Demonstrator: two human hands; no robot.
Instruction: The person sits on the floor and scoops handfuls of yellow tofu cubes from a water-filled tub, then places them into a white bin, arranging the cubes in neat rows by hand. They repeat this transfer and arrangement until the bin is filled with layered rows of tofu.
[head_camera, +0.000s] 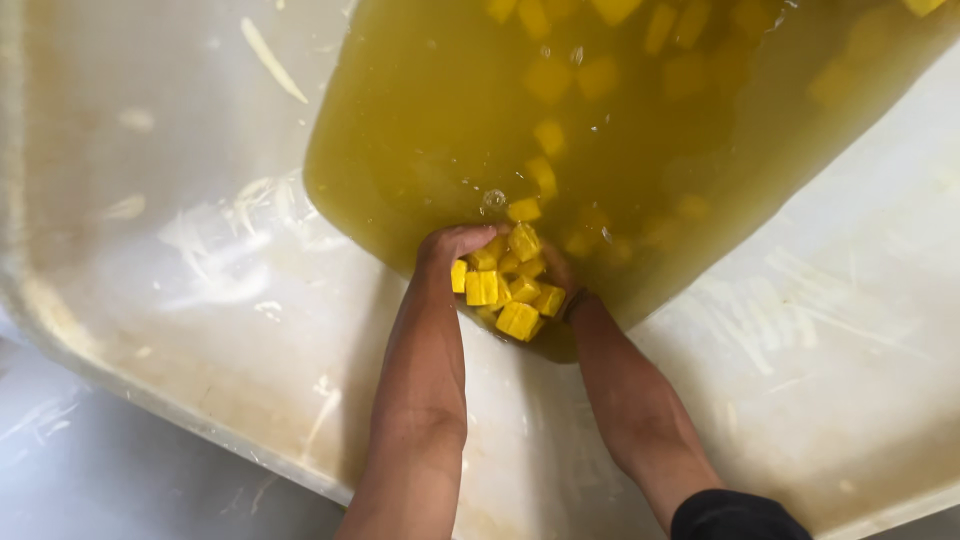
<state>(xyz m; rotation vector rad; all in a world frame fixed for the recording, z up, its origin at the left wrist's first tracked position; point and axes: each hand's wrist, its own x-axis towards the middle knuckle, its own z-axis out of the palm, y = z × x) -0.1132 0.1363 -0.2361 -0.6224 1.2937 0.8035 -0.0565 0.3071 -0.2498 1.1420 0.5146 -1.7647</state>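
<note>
My left hand (448, 250) and my right hand (560, 275) are cupped together at the near edge of a pool of yellow-green liquid (450, 110). Between them they hold a heap of several bright yellow cubes (505, 285), lifted just out of the liquid. My right hand is mostly hidden under the cubes. More yellow cubes (545, 80) lie sunk in the liquid farther back, blurred by it.
The liquid sits in a large tilted white tub (180, 250) with scratched, stained walls. Its rim (150, 395) runs along the lower left, above a grey floor (90, 470). A black sleeve (735, 515) covers my right upper arm.
</note>
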